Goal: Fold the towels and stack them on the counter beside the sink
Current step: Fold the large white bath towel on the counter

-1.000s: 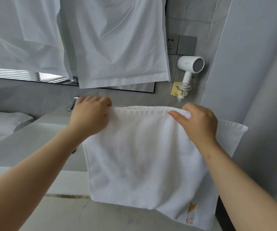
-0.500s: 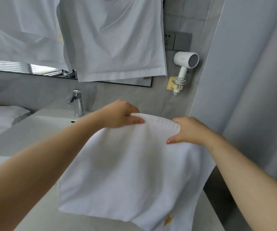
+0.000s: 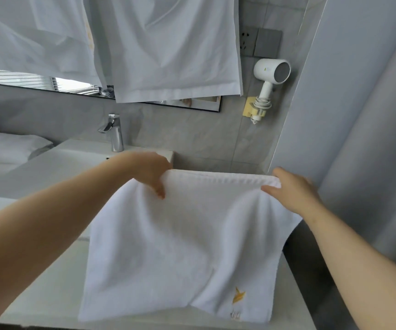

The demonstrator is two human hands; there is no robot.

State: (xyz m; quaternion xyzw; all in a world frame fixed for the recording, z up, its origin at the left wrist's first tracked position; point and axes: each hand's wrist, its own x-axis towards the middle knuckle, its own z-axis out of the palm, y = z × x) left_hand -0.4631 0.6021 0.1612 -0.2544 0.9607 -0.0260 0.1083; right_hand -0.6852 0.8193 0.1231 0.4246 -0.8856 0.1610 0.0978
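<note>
two arms reach forward, holding one white towel (image 3: pixel 180 246) by its folded top edge above the counter (image 3: pixel 56 296) right of the sink (image 3: pixel 61 163): the left hand (image 3: pixel 153 173) curls its fingers over the edge, thumb in front, and the right hand (image 3: pixel 292 190) pinches the right corner. one pile of folded towels (image 3: pixel 4 148) lies far left; two white cloths (image 3: pixel 168 48) hang above one tap (image 3: pixel 115 132).

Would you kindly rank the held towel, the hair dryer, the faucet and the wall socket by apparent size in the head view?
1. towel, though it is nearest the camera
2. hair dryer
3. faucet
4. socket, close to the faucet, so those two are unsure
</note>
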